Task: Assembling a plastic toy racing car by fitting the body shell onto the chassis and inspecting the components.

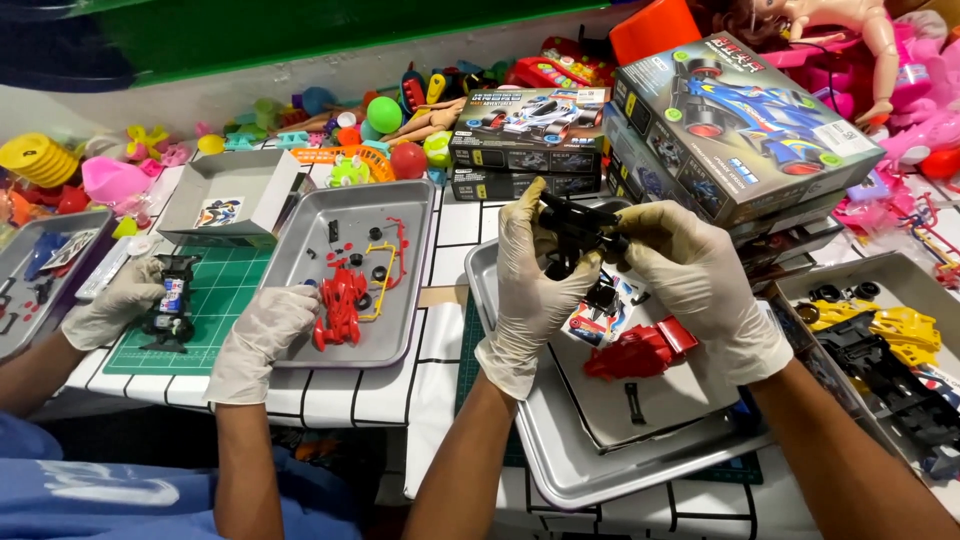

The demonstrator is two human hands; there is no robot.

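Both gloved hands met on one black chassis (578, 232), held above the near tray (520, 420). The left hand (530, 290) pinched its left end and the right hand (700, 285) its right end, so its long axis ran left to right, neither hand nearer. The red body shell (640, 352) lay just below.

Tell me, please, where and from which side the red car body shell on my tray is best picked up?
Probably across the narrower front half of the red car body shell, from above. It lies flat on the grey tray, its upper side is free, and the rear wing looks thin. Both hands are busy with the black chassis.
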